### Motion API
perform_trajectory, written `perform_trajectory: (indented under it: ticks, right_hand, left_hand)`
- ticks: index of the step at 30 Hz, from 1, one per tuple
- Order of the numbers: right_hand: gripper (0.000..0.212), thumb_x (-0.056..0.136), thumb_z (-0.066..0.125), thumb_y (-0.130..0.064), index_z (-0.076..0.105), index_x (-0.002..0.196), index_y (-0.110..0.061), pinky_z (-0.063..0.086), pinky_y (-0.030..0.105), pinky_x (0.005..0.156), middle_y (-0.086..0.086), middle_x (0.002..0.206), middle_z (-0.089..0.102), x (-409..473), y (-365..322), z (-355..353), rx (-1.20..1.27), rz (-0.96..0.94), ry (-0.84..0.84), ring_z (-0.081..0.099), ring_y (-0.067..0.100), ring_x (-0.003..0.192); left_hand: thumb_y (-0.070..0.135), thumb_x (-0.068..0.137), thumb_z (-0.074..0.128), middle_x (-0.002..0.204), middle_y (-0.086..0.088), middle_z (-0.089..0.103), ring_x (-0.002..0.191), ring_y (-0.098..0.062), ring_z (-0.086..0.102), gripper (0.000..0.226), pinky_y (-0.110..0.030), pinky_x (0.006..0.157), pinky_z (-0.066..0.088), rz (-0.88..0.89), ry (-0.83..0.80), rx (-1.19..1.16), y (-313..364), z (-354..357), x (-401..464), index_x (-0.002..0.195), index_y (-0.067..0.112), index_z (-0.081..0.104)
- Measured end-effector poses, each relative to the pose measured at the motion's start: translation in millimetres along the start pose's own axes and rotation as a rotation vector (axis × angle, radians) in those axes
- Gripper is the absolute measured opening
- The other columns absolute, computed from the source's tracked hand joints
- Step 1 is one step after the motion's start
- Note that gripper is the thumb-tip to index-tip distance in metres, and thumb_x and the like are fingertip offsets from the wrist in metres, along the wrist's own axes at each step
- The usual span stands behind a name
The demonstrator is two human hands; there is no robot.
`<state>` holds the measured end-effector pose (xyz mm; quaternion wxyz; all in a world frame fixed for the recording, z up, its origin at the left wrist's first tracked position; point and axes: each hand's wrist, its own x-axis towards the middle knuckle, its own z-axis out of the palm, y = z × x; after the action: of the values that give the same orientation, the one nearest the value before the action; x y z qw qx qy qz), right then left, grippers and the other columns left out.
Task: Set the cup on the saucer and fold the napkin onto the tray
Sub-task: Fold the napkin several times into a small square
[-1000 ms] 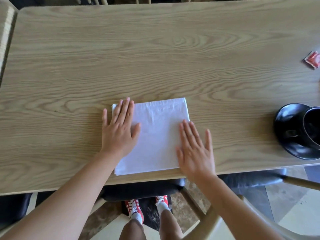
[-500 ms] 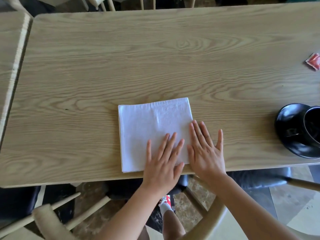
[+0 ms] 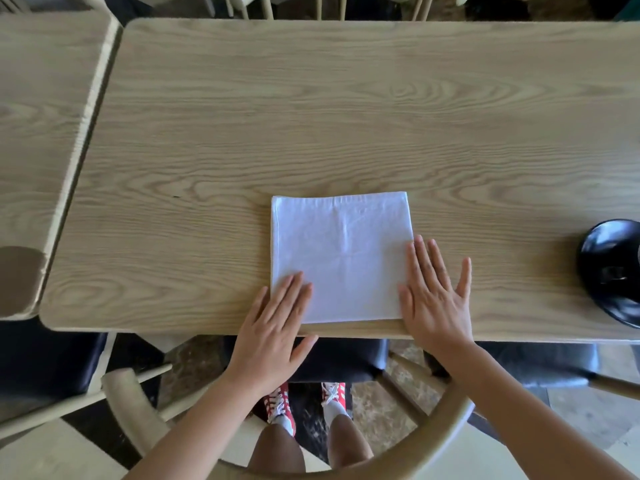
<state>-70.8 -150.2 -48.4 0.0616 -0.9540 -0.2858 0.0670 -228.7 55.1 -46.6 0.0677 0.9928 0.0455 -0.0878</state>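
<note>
Wooden table (image 3: 311, 116); white napkin (image 3: 341, 258) at edge.

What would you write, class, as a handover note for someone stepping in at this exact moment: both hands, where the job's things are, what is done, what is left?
Left hand: flat and open, fingers on the napkin's near left corner.
Right hand: flat and open, along the napkin's right edge.
White napkin: a folded square, flat on the wooden table by its near edge.
Black saucer: at the table's far right, partly out of frame; the cup cannot be made out.
No tray is in view.
Done: napkin folded at least into a square.
Left: find the tray, move the napkin onto it, check the cup on the saucer.
</note>
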Motion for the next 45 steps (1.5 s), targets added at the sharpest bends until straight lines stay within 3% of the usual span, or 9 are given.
perform_trajectory:
  ticks: [9, 14, 22, 27, 32, 36, 38, 40, 45]
  right_hand:
    - [0.073, 0.083, 0.039, -0.055, 0.028, 0.143, -0.015, 0.015, 0.059, 0.109, 0.005, 0.15, 0.032, -30.2, 19.7, -4.3, -0.137, -0.445, -0.068, 0.026, 0.021, 0.139]
    - [0.055, 0.086, 0.043, -0.036, 0.039, 0.136, -0.017, 0.033, 0.06, 0.103, 0.005, 0.143, 0.043, -35.1, 35.0, -10.7, -0.131, -0.56, 0.008, 0.04, 0.025, 0.131]
    - [0.043, 0.08, 0.05, -0.018, 0.06, 0.122, -0.01, 0.044, 0.044, 0.09, 0.008, 0.129, 0.058, -31.8, 33.7, -11.3, 0.109, -0.591, 0.115, 0.048, 0.024, 0.119]
    - [0.05, 0.07, 0.057, -0.009, 0.062, 0.119, -0.008, 0.048, 0.044, 0.092, 0.011, 0.125, 0.061, -12.4, 38.3, -16.2, 0.096, -0.701, 0.075, 0.055, 0.029, 0.118]
    - [0.047, 0.071, 0.063, 0.001, 0.063, 0.117, -0.007, 0.046, 0.048, 0.095, 0.011, 0.129, 0.058, 8.8, 44.3, -23.7, 0.071, -0.731, 0.05, 0.051, 0.031, 0.123]
    - [0.041, 0.064, 0.064, 0.014, 0.07, 0.1, -0.004, 0.044, 0.035, 0.089, 0.011, 0.111, 0.068, 14.0, 35.5, -21.7, 0.311, -0.537, 0.133, 0.062, 0.027, 0.107]
    - [0.034, 0.06, 0.071, 0.011, 0.07, 0.09, -0.006, 0.04, 0.026, 0.08, 0.005, 0.094, 0.07, 14.6, 23.0, -19.4, 0.483, -0.29, 0.159, 0.065, 0.024, 0.092]
    - [0.013, 0.069, 0.071, -0.005, 0.065, 0.079, -0.01, 0.033, 0.019, 0.062, -0.001, 0.074, 0.065, 17.8, 11.6, -17.3, 0.624, -0.024, 0.205, 0.058, 0.019, 0.071]
    - [0.02, 0.076, 0.061, -0.037, 0.049, 0.066, -0.025, 0.028, 0.02, 0.051, -0.002, 0.056, 0.052, 29.1, -1.3, -10.0, 0.732, 0.222, 0.288, 0.045, 0.014, 0.052]
  left_hand:
    - [0.043, 0.09, 0.036, 0.154, -0.008, 0.023, 0.142, -0.023, 0.019, 0.062, -0.052, 0.111, 0.025, 0.067, -0.009, 0.066, -24.4, -3.9, -10.3, 0.145, 0.017, 0.025]
    - [0.017, 0.084, 0.044, 0.14, -0.003, 0.05, 0.133, -0.016, 0.039, 0.047, -0.04, 0.099, 0.038, 0.202, 0.112, -0.023, -37.3, -7.6, -17.0, 0.131, 0.014, 0.05]
    - [-0.005, 0.063, 0.062, 0.115, -0.002, 0.064, 0.111, -0.015, 0.054, 0.058, -0.035, 0.086, 0.041, 0.211, 0.226, -0.215, -41.6, -9.2, -8.2, 0.117, 0.013, 0.054]
    - [0.0, 0.076, 0.046, 0.134, -0.002, 0.056, 0.131, -0.021, 0.043, 0.027, -0.035, 0.098, 0.036, 0.184, 0.232, -0.166, -39.9, -14.1, -0.4, 0.094, 0.013, 0.061]
    - [0.005, 0.082, 0.048, 0.121, -0.003, 0.064, 0.124, -0.016, 0.05, 0.016, -0.04, 0.106, 0.032, 0.16, 0.263, -0.247, -43.2, -18.9, 4.3, 0.092, 0.009, 0.059]
    - [-0.003, 0.081, 0.058, 0.114, -0.004, 0.067, 0.113, -0.018, 0.06, 0.032, -0.046, 0.101, 0.041, -0.015, 0.323, -0.544, -32.7, -19.4, 8.4, 0.108, 0.014, 0.051]
    - [0.015, 0.091, 0.051, 0.105, -0.008, 0.069, 0.085, -0.016, 0.066, 0.015, -0.033, 0.08, 0.051, -0.165, 0.406, -0.647, -24.3, -17.8, 11.1, 0.103, 0.006, 0.056]
    - [0.021, 0.093, 0.05, 0.085, -0.011, 0.069, 0.055, -0.011, 0.045, 0.024, -0.021, 0.059, 0.041, -0.347, 0.498, -0.675, -17.0, -14.8, 17.0, 0.094, -0.001, 0.059]
    - [0.013, 0.089, 0.052, 0.069, -0.008, 0.063, 0.06, -0.016, 0.052, 0.015, -0.024, 0.055, 0.039, -0.53, 0.688, -0.675, -6.6, -13.5, 38.2, 0.084, -0.001, 0.057]
